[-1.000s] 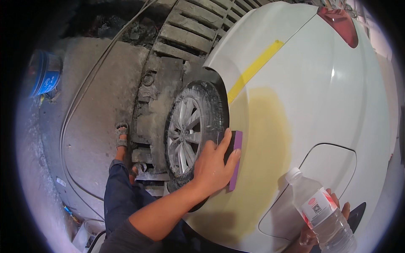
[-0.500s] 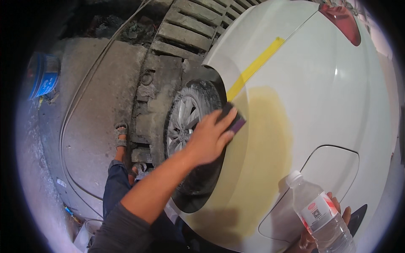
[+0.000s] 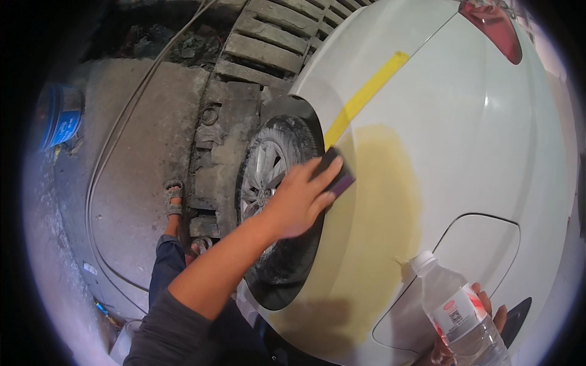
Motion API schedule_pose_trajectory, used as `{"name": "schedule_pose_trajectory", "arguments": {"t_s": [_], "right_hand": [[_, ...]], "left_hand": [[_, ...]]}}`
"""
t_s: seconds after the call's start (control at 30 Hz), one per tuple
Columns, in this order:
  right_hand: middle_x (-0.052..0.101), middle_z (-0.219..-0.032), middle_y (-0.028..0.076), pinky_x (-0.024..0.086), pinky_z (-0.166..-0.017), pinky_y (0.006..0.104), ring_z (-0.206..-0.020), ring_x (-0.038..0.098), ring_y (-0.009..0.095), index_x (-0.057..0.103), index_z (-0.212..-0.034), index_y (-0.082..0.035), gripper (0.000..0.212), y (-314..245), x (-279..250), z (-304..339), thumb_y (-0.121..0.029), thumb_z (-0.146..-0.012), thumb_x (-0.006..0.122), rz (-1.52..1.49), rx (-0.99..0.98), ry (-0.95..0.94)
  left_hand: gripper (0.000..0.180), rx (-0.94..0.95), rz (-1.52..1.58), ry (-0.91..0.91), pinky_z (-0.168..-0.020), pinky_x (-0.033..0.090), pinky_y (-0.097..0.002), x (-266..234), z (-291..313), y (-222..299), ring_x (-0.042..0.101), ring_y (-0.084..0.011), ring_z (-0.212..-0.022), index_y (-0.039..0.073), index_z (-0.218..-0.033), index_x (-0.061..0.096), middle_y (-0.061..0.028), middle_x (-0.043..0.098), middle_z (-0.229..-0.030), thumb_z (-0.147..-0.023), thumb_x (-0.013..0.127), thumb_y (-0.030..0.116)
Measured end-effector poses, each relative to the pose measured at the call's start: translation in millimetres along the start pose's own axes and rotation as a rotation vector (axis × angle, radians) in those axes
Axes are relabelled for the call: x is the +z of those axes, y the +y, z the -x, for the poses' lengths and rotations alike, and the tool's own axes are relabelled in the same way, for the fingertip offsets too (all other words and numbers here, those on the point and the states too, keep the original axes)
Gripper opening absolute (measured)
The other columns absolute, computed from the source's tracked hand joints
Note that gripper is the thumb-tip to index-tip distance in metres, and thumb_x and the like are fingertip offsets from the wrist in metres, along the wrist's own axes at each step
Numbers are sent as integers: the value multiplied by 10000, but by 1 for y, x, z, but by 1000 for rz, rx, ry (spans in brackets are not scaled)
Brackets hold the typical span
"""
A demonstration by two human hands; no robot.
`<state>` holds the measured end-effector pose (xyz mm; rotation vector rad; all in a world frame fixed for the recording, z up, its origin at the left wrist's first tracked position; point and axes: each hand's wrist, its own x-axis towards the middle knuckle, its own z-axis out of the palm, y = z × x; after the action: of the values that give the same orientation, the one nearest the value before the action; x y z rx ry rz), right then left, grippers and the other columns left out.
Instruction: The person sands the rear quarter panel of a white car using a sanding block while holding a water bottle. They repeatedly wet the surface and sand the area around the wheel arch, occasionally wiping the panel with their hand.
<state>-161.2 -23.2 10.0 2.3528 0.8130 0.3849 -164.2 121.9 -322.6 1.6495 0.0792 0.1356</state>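
My left hand (image 3: 299,201) is closed around a dark sanding block (image 3: 342,181) with a purple edge. It presses the block against the car's rear fender (image 3: 464,165), beside the wheel arch and just below the end of a yellow tape strip (image 3: 366,94). Around the block spreads a broad yellowish patch (image 3: 384,201) on the white paint. At the lower right, my right hand (image 3: 485,305) grips a clear plastic bottle (image 3: 455,299) with a white cap. The bottle leans, cap toward the patch; most of that hand is hidden behind it.
Below my left forearm is the car's wheel (image 3: 268,177). A closed fuel flap (image 3: 482,244) lies near the bottle, and a red tail light (image 3: 497,30) at the upper right. A hose (image 3: 101,165) loops over the concrete near a blue bucket (image 3: 64,119). Floor slats (image 3: 268,43) lie beyond.
The sanding block has shifted very slightly on the fender, its purple side showing less. The bottle has moved slightly down and left in the picture, still held.
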Motion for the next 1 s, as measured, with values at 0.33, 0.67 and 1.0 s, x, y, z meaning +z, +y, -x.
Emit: {"name": "schedule_pose_trajectory", "arguments": {"t_s": [0.33,0.67,1.0], "right_hand": [[755,-919,-33,452,-998,425,-820,729,137,639,-1028,-151,354,0,-4,-3,-473,-1031,490,36,-22,-4],[757,-1005,51,462,-998,401,-909,730,191,652,-1040,-105,434,4,-7,-1,-473,-1047,423,55,-24,-95],[745,-1017,111,503,-962,417,-909,731,238,546,-1179,-19,542,3,-7,-1,-514,-1052,363,-183,11,-83]], "left_hand": [[601,30,13,3,-1070,374,-484,-2,-6,-2,462,-472,-1229,134,-1504,409,-292,452,-1396,-943,607,219],[582,-48,41,-32,-1077,371,-492,-4,-2,13,456,-483,-1239,136,-1509,407,-325,438,-1399,-961,576,237],[593,-18,47,-1,-1068,371,-493,-9,-15,15,473,-484,-1198,122,-1526,369,-322,458,-1370,-970,548,223]]}}
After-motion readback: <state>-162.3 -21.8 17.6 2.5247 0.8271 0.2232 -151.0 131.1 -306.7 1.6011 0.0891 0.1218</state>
